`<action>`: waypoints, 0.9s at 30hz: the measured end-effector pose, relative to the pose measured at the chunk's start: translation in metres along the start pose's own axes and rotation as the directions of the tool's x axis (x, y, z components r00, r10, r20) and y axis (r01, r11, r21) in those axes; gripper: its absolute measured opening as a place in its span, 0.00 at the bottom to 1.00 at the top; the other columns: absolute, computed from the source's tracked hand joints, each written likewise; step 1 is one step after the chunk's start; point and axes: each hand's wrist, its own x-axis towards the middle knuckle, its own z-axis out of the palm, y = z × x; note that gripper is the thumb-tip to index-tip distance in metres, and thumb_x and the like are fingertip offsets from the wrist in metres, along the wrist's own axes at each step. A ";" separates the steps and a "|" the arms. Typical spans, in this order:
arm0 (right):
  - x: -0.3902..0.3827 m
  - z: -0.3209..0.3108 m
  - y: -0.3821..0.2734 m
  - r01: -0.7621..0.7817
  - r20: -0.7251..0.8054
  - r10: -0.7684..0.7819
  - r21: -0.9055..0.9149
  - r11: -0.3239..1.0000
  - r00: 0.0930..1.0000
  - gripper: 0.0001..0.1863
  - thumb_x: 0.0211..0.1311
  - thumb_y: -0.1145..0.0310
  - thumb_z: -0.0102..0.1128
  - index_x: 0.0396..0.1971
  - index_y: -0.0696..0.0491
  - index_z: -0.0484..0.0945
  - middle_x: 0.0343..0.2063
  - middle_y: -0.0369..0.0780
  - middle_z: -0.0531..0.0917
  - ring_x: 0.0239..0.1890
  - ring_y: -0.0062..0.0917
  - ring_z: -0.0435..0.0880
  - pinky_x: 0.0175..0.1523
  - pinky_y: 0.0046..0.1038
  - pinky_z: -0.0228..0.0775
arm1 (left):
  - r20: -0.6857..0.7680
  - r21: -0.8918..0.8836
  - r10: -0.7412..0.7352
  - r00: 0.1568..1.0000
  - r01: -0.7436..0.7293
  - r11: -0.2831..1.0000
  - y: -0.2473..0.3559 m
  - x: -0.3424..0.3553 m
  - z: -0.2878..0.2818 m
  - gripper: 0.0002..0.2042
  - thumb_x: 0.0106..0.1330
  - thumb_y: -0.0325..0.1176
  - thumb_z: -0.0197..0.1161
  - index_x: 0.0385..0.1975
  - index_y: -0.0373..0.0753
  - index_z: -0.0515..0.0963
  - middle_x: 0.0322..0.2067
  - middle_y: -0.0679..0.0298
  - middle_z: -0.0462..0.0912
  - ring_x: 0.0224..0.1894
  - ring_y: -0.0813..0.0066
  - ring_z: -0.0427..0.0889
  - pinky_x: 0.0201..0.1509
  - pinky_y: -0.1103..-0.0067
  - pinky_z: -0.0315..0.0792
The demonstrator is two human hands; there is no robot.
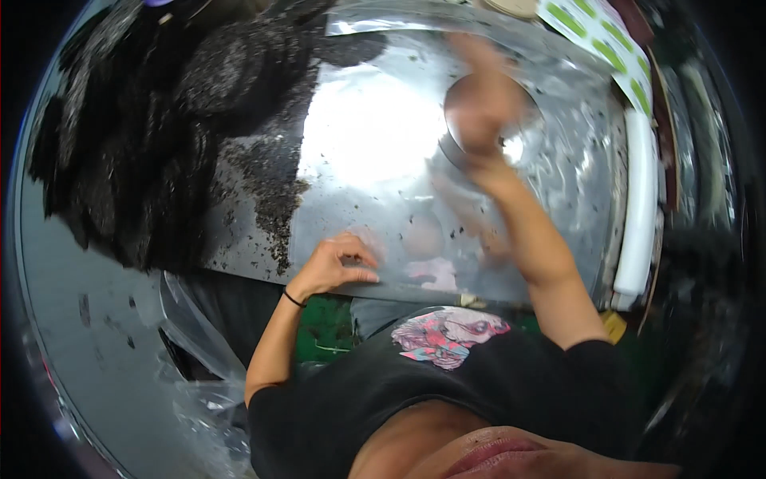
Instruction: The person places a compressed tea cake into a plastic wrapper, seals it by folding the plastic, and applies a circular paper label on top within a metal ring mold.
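A wide shiny metal sheet [375, 199] covers the worktop in front of me. Over its far right part, my right hand [487, 112] is smeared by motion. Beneath that hand is a round, dark-rimmed disc [523, 108], partly covered by the hand; whether the fingers grip it is hidden by the blur. My left hand [333, 265], with a black band at the wrist, rests at the sheet's near edge. Its thumb and fingers are curved apart, with nothing visible between them. Dark crumbs [275, 215] lie scattered along the sheet's left side.
Thick stacks of ragged, dark, layered sheets [136, 160] fill the left. A white roll [637, 203] lies along the right edge, below a green-patterned white sheet [598, 40]. Clear plastic [211, 423] hangs at lower left. A tan round thing [511, 6] sits at the far edge.
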 end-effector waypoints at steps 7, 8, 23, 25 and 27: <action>-0.039 -0.064 -0.093 0.025 0.392 0.403 -0.743 0.669 0.827 0.43 0.46 0.38 0.72 0.55 0.58 0.78 0.53 0.46 0.79 0.44 0.36 0.81 0.41 0.34 0.71 | 0.235 0.562 0.369 0.899 -0.435 0.703 -0.011 0.020 0.004 0.15 0.51 0.42 0.75 0.37 0.45 0.84 0.38 0.61 0.78 0.47 0.56 0.74 0.51 0.65 0.64; -0.082 -0.073 -0.052 -0.014 0.295 0.625 -0.898 0.440 0.723 0.40 0.47 0.39 0.72 0.53 0.56 0.80 0.54 0.46 0.79 0.43 0.35 0.81 0.36 0.35 0.70 | 0.234 0.539 0.418 0.878 -0.475 0.695 -0.046 0.019 0.008 0.14 0.52 0.38 0.75 0.37 0.42 0.84 0.37 0.59 0.78 0.44 0.55 0.75 0.49 0.63 0.66; -0.129 -0.227 -0.181 -0.283 0.496 0.311 -0.133 0.950 0.811 0.33 0.30 0.40 0.81 0.17 0.54 0.73 0.23 0.40 0.71 0.23 0.35 0.73 0.28 0.38 0.65 | -0.209 0.422 -0.009 0.978 0.099 0.901 0.000 0.056 -0.028 0.13 0.69 0.36 0.65 0.33 0.29 0.83 0.24 0.58 0.85 0.27 0.71 0.82 0.32 0.72 0.74; -0.138 -0.231 -0.203 -0.226 0.692 0.094 0.101 0.969 0.715 0.32 0.30 0.41 0.81 0.19 0.51 0.72 0.27 0.38 0.72 0.25 0.37 0.75 0.29 0.36 0.66 | -0.343 0.348 0.192 0.919 -0.065 0.935 0.071 0.065 -0.030 0.12 0.71 0.35 0.65 0.39 0.28 0.82 0.27 0.61 0.83 0.30 0.78 0.79 0.35 0.80 0.72; -0.148 -0.208 -0.217 -0.207 0.717 0.116 0.041 0.977 0.688 0.26 0.40 0.44 0.78 0.24 0.51 0.78 0.28 0.40 0.74 0.27 0.38 0.78 0.31 0.39 0.69 | -0.305 -0.007 0.307 0.901 -0.324 0.946 0.106 0.036 -0.036 0.07 0.73 0.27 0.61 0.41 0.30 0.82 0.34 0.65 0.84 0.34 0.81 0.79 0.42 0.83 0.74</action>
